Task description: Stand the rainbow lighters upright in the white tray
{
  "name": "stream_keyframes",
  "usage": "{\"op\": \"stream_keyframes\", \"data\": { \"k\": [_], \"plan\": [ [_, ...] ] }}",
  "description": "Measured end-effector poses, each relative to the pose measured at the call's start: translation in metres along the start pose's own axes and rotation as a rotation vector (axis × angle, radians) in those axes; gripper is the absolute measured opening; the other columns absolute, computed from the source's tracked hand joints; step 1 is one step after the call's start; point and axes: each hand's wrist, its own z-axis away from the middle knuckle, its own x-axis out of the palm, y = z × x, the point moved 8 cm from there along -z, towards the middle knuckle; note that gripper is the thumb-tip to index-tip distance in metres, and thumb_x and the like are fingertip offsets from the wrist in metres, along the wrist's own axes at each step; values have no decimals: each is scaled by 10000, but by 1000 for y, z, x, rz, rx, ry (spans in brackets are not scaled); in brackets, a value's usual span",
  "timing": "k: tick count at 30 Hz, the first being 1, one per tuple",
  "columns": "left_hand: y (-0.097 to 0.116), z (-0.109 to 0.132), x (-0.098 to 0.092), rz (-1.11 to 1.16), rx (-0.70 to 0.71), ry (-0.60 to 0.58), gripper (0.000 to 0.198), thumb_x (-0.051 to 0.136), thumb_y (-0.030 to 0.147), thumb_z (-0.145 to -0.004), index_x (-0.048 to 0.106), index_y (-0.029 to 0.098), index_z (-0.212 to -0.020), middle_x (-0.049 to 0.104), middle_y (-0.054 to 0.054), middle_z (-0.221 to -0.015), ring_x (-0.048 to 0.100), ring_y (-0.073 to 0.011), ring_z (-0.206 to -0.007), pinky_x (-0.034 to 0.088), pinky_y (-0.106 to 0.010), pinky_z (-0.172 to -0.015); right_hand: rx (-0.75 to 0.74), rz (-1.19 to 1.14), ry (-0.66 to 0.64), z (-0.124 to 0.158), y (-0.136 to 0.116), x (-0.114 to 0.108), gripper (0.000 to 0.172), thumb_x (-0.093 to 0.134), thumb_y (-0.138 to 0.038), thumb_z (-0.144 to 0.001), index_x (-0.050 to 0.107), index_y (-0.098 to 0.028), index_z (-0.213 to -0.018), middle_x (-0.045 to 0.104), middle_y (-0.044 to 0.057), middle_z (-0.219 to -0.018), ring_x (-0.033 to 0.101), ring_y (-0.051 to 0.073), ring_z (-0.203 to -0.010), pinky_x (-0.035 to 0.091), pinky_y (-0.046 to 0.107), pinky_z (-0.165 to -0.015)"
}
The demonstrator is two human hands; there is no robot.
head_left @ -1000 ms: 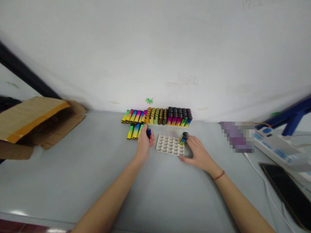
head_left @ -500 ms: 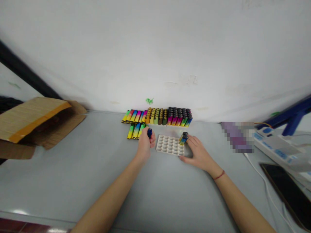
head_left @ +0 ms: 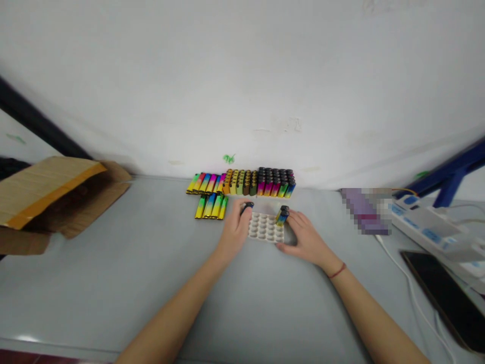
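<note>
A white tray (head_left: 265, 230) with rows of round hollows lies on the table between my hands. Two lighters (head_left: 282, 216) with dark tops and blue-yellow bodies stand upright at its back right corner. My left hand (head_left: 235, 230) is closed round a dark-topped lighter (head_left: 247, 206) above the tray's left end; most of its body is hidden by the fingers. With thumb and fingers spread apart, my right hand (head_left: 306, 237) holds the tray's right end, the thumb at the front corner and the fingertips beside the standing lighters.
Upright lighters (head_left: 276, 183) stand in a block by the wall, with rainbow-coloured lighters (head_left: 210, 206) lying flat to their left. An open cardboard box (head_left: 56, 192) is at far left. On the right are a power strip (head_left: 428, 227), a phone (head_left: 441, 298) and a white cable (head_left: 407, 283).
My left hand has moved right with its lighter, from beside the flat lighters to over the tray's left end. My right hand keeps its place at the tray.
</note>
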Motion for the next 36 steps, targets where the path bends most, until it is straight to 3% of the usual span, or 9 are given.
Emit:
{"op": "stream_keyframes", "data": {
  "k": [4,7,12,20,31,36],
  "plan": [
    [25,11,16,-150,242,-105,270,433,340,-974,606,187,-1115,642,-90,-1056,600,-191,-1015,475,-348,-934,8,-7,4,-1,-2,-1,758,684,-485,-780,435,-119,-1396,531,210,-1407,454,364,-1342,316,605,-1142],
    [37,16,23,-245,357,-112,248,483,339,-961,658,202,-1071,652,-88,-1065,583,-209,-1063,458,-366,-970,12,-13,7,-1,-3,-2,754,693,-478,-771,443,-124,-1388,532,209,-1409,452,363,-1344,314,605,-1144],
    [37,19,37,-223,366,-217,228,504,299,-956,645,185,-1094,714,-76,-1034,638,-199,-990,491,-342,-911,22,-19,3,-2,-3,-2,745,702,-470,-758,461,-127,-1374,535,209,-1409,446,366,-1352,308,609,-1145],
    [34,20,48,-333,364,-283,232,506,297,-961,660,201,-1105,734,-70,-1063,656,-212,-999,474,-374,-918,33,-12,-15,-2,-2,0,749,703,-480,-755,478,-86,-1351,525,230,-1415,439,365,-1359,297,588,-1159],
    [39,22,52,-461,415,-238,302,484,351,-972,614,240,-1221,733,-59,-1063,656,-210,-997,440,-378,-910,22,-27,-4,-1,-2,0,763,693,-463,-762,435,-135,-1400,530,207,-1414,432,370,-1362,303,618,-1142],
    [39,22,55,-515,469,-231,268,463,346,-981,653,229,-1129,738,-59,-1018,655,-205,-967,423,-378,-897,16,-22,2,-1,-1,0,768,697,-471,-759,440,-122,-1393,533,216,-1405,437,374,-1355,310,617,-1137]
  ]
}}
